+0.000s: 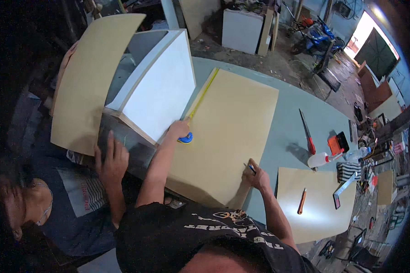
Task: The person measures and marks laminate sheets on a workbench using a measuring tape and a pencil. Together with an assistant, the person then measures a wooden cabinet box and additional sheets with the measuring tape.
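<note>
A large tan board lies flat on the table in front of me. Along its left side runs the yellow blade of a tape measure, reaching the far edge. My left hand is closed at the tape's blue case, pressing it to the board. Toward the board's near right edge, my right hand grips a slim pen or pencil, its tip close to the surface. Left of the board stands a white box-like panel frame with bare wooden edges.
A co-worker at left steadies a curved thin sheet; their nearer hand is spread. On the grey-green table lie a handsaw, a white bottle, an orange-black case, a square and an orange-handled tool on a smaller board.
</note>
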`<state>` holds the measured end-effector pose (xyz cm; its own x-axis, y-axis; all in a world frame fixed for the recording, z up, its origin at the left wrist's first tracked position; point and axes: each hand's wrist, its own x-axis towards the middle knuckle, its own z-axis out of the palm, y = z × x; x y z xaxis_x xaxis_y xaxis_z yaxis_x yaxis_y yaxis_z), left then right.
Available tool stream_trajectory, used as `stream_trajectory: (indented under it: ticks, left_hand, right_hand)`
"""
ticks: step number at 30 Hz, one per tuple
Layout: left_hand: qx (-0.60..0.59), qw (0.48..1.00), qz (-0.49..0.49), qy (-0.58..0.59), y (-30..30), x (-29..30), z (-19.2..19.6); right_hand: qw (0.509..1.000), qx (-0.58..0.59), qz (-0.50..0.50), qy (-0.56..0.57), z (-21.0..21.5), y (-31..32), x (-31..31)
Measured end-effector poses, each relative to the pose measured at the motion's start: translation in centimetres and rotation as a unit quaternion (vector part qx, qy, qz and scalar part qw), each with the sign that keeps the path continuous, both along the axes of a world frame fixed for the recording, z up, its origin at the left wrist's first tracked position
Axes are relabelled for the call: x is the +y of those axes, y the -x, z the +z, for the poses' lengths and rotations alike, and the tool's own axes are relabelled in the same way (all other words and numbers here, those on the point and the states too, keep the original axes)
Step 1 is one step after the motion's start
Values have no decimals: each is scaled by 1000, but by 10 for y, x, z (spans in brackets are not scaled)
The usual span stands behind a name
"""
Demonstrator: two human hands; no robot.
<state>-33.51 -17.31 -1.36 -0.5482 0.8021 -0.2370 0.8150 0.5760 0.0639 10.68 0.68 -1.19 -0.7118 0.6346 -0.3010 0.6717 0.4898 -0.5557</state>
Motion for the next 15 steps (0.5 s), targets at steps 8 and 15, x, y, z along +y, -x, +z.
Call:
stream_trajectory:
  ticks: [8, 15]
  left_hand:
    - [-9, 1000, 11, 20, -13, 5, 9]
    - [-26, 998, 46, 30, -10, 6, 6]
  right_hand:
    - [999, -1, -22, 40, 10, -1, 1]
    - [1000, -21, -7, 6, 14, 1, -3]
